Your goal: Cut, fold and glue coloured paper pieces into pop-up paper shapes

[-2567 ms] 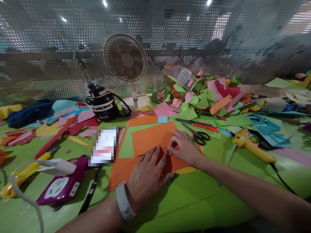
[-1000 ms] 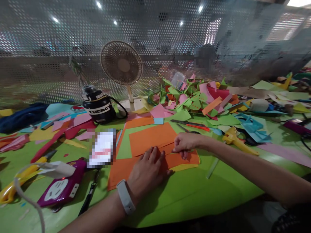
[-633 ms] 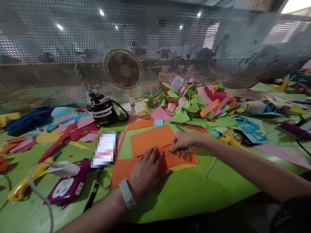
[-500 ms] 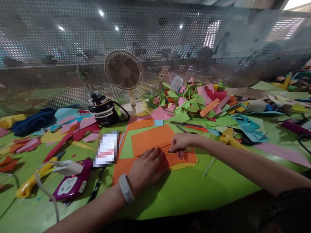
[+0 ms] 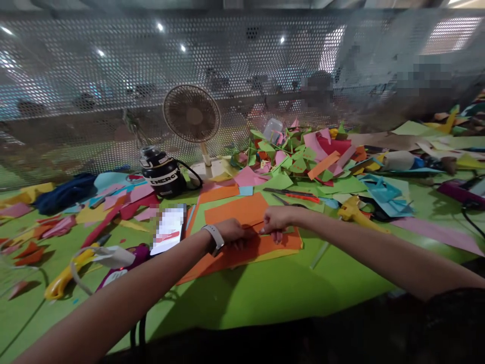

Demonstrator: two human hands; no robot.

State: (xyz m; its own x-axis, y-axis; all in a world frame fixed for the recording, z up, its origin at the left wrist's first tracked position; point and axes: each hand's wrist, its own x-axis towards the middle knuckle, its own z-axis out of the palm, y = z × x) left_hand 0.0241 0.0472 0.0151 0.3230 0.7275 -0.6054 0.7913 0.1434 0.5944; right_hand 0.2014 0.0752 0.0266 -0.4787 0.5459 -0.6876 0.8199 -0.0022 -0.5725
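Orange paper (image 5: 237,208) lies flat in front of the person, its long axis nearly 9 to 3 o'clock, tipped slightly toward 2; a lower orange sheet (image 5: 273,245) lies on its 6 o'clock side. From the left hand (image 5: 232,232) the upper paper is at 12; from the right hand (image 5: 276,222), at 10. Both hands rest at its near edge, neither clearly nearer. The right fingers are curled, the left bunched downward; whether either pinches paper, I cannot tell. Earlier the left hand lay flat, fingers spread; now its forearm crosses the purple device (image 5: 141,252).
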